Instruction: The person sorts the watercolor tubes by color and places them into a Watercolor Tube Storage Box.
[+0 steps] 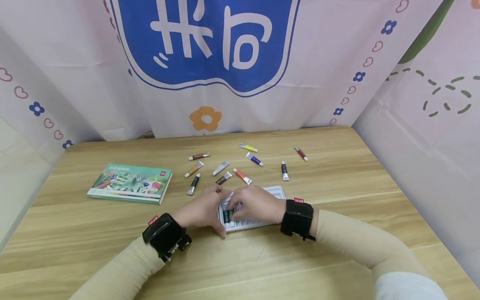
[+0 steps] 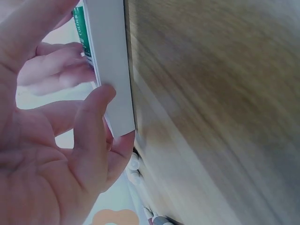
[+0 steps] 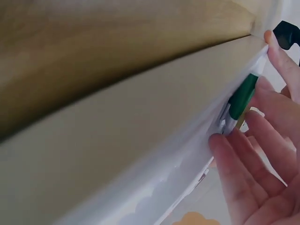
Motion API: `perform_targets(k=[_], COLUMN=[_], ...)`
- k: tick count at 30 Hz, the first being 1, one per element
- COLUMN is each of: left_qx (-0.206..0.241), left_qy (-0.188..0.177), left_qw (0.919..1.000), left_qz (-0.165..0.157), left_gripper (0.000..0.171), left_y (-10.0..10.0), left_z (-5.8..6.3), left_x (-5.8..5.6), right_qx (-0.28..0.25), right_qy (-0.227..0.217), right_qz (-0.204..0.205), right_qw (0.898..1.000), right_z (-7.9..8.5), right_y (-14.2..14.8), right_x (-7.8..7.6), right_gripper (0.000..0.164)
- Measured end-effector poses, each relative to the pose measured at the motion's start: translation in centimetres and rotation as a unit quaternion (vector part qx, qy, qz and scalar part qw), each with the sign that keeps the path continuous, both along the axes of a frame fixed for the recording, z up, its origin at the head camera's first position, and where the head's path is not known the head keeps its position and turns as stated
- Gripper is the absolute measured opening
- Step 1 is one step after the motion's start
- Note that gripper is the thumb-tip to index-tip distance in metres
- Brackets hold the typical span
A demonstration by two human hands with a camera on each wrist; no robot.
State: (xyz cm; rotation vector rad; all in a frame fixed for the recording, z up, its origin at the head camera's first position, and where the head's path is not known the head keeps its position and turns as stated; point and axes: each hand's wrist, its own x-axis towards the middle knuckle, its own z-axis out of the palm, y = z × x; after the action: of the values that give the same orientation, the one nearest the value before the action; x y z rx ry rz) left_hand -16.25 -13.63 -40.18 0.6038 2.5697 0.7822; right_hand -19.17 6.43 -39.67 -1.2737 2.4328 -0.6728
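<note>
A white plastic tray (image 1: pixel 255 225) with ridged slots lies on the table. My left hand (image 1: pixel 204 208) grips its left end, with the thumb at the near corner and fingers at the far side; in the left wrist view fingertips rest against the tray's side wall (image 2: pixel 110 47). Over the tray, my right hand (image 1: pixel 258 204) has its fingers bent down and pinches a green paint tube (image 3: pixel 243 96) lying in the tray. A dark green tube (image 1: pixel 226 216) sits beside it, at the tray's left end. The right hand covers much of the tray's middle.
Several loose paint tubes lie behind the tray, among them a yellow tube (image 1: pixel 249 147), a purple tube (image 1: pixel 255 159), an orange tube (image 1: pixel 242 176) and a black tube (image 1: pixel 193 184). A green illustrated box (image 1: pixel 129 183) lies at the left. A printed curtain (image 1: pixel 93 83) hangs behind the table.
</note>
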Motion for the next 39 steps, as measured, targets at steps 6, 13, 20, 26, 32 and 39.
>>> perform_targets(k=[6, 13, 20, 26, 32, 39], left_qx=[-0.017, -0.018, -0.013, -0.004, -0.008, -0.007], left_qy=[-0.002, -0.009, -0.012, -0.01, -0.013, -0.023], left_qw=[0.9998, 0.9998, 0.9998, 0.9998, 0.9996, 0.9991], left_qz=[0.005, 0.01, 0.012, 0.014, 0.022, 0.035], left_gripper=[0.109, 0.109, 0.111, 0.109, 0.112, 0.113], left_y=[0.1, 0.3, 0.3, 0.2, 0.2, 0.2], left_z=[-0.1, -0.1, -0.1, -0.3, -0.6, -0.5], left_x=[-0.1, -0.2, -0.2, -0.3, -0.1, 0.1], right_qx=[0.006, 0.02, 0.053, 0.057, 0.027, 0.015], right_qy=[-0.02, -0.019, 0.034, 0.054, 0.058, 0.09], right_qz=[0.021, 0.042, 0.059, 0.083, 0.136, 0.165], right_qw=[1.0, 0.999, 0.996, 0.993, 0.989, 0.982], right_z=[0.1, 0.6, 0.9, 1.0, 0.4, -0.2], right_y=[0.2, -0.1, -1.0, -0.9, 0.3, 1.7], right_x=[-0.2, -0.3, 0.2, 0.2, -0.6, -1.2], right_gripper=[0.019, 0.011, 0.01, 0.011, 0.015, 0.02])
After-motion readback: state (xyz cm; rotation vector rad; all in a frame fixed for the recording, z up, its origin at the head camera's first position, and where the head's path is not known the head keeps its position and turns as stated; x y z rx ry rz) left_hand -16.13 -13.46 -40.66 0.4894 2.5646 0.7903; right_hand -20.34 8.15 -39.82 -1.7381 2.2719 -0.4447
